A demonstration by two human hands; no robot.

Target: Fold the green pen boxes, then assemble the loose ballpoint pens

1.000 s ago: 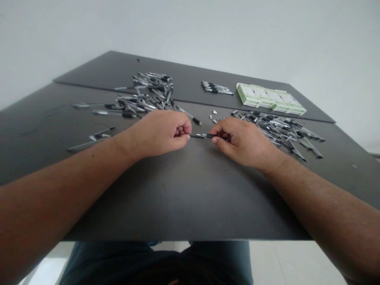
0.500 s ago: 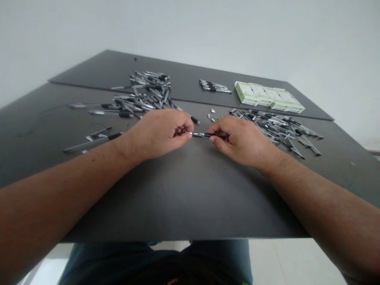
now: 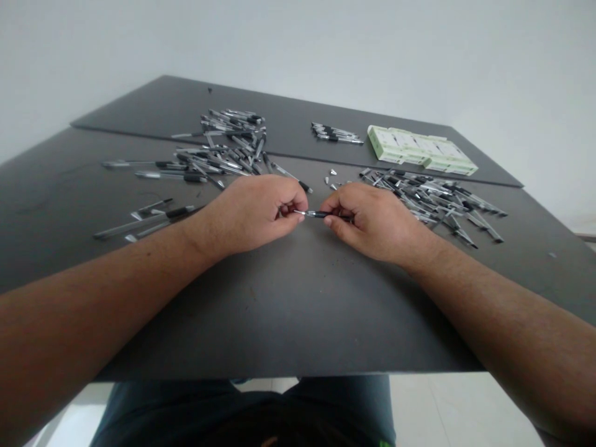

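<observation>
So, the left hand (image 3: 249, 211) and the right hand (image 3: 372, 220) both pinch one black pen (image 3: 316, 214) between them, just over the dark table (image 3: 298, 323). Only a small neat row of pens (image 3: 336, 133) lies far ahead, while a big messy pile (image 3: 228, 152) and another messy pile (image 3: 433, 205) are left.

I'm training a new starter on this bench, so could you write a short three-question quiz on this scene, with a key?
1. True or false: the tidy bundle of pens lies to the left of the stack of pale green boxes.
2. What lies closest to the right hand? A: a loose heap of pens. B: the stack of pale green boxes.
3. Fill in the blank: the metal tip of the pen held at the middle points toward the person's ____ hand.

Key: 1 true; 2 A; 3 left, the left hand.
</observation>
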